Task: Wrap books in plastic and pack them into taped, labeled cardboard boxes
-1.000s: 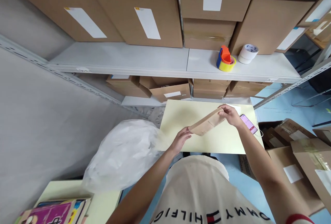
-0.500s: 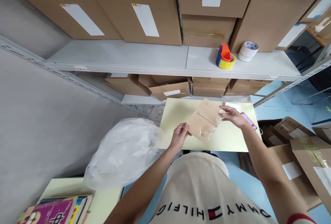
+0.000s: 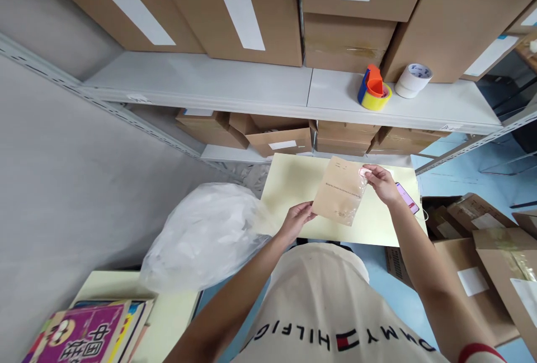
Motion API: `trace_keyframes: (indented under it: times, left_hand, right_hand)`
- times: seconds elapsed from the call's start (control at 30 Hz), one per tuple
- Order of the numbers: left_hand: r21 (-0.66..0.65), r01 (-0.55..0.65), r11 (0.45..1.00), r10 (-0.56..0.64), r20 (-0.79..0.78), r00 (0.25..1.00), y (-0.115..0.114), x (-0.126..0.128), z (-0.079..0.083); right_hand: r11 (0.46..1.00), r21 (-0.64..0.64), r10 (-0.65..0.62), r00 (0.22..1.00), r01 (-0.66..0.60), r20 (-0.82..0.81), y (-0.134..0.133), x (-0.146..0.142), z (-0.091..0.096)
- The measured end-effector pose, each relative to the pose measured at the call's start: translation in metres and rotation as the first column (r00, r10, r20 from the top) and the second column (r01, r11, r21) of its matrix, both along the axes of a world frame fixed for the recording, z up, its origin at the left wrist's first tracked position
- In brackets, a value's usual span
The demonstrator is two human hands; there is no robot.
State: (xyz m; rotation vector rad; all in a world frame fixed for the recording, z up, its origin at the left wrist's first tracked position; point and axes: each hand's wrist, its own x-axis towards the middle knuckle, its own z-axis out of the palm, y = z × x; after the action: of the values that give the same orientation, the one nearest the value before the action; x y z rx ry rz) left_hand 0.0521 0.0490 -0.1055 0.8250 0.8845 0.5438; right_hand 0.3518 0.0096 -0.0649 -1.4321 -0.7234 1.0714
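Both hands hold a thin brown booklet (image 3: pixel 340 194) in a clear plastic sleeve, its printed face turned up towards me, above a pale yellow table (image 3: pixel 289 184). My left hand (image 3: pixel 297 218) pinches its lower left corner. My right hand (image 3: pixel 380 181) pinches its upper right corner. A phone with a pink screen (image 3: pixel 408 197) lies on the table just right of my right hand.
A large white plastic bag (image 3: pixel 205 234) bulges left of the table. Grey shelves (image 3: pixel 260 86) carry cardboard boxes, a tape dispenser (image 3: pixel 373 90) and a white tape roll (image 3: pixel 413 79). Open cartons (image 3: pixel 482 251) sit on the floor at right. Colourful books (image 3: pixel 88 338) lie bottom left.
The booklet was edge-on and tilted a second ago; it has been turned flat so its printed face shows. Both hands stayed on its corners and rose slightly.
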Motion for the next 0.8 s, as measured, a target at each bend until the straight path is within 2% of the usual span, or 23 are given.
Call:
trace_keyframes:
  times: [0.1,0.23,0.33,0.43,0.5,0.57,0.67,0.73,0.8]
  left_hand:
    - [-0.034,-0.048,0.998,0.048,0.004,0.999,0.000,-0.002,-0.004]
    - [-0.117,-0.088,0.989,0.089,0.002,0.996,-0.001,-0.003,-0.010]
    - [-0.151,-0.094,0.984,0.099,0.026,0.995,-0.005,0.002,-0.011]
    - [-0.107,-0.072,0.992,0.073,0.006,0.997,-0.009,0.008,-0.010]
    - [-0.043,-0.004,0.999,0.002,-0.051,0.999,-0.009,0.010,-0.010]
    - [0.037,0.038,0.999,-0.034,-0.116,0.993,-0.006,0.008,-0.010]
    - [0.187,-0.037,0.982,0.062,-0.132,0.989,0.004,0.004,-0.002]
    - [0.351,-0.060,0.934,0.111,-0.127,0.986,0.010,0.004,0.009]
    - [0.540,0.002,0.842,0.104,-0.165,0.981,0.013,0.009,0.022]
  right_hand:
    - [1.000,0.024,0.019,1.000,-0.019,-0.002,-0.002,0.002,-0.003]
    - [0.988,0.096,0.116,0.992,-0.119,0.042,-0.007,0.007,0.003]
    - [0.965,0.142,0.188,0.960,-0.220,0.207,-0.007,0.010,0.017]
    - [0.939,0.167,0.212,0.887,-0.301,0.410,0.000,0.012,0.036]
    - [0.927,0.147,0.238,0.844,-0.346,0.481,0.006,0.013,0.046]
    - [0.917,0.106,0.291,0.825,-0.386,0.484,0.011,0.014,0.053]
    - [0.907,0.065,0.340,0.814,-0.417,0.470,0.018,0.016,0.054]
    - [0.904,0.056,0.350,0.808,-0.424,0.475,0.022,0.016,0.051]
    - [0.902,0.050,0.359,0.809,-0.429,0.465,0.026,0.014,0.046]
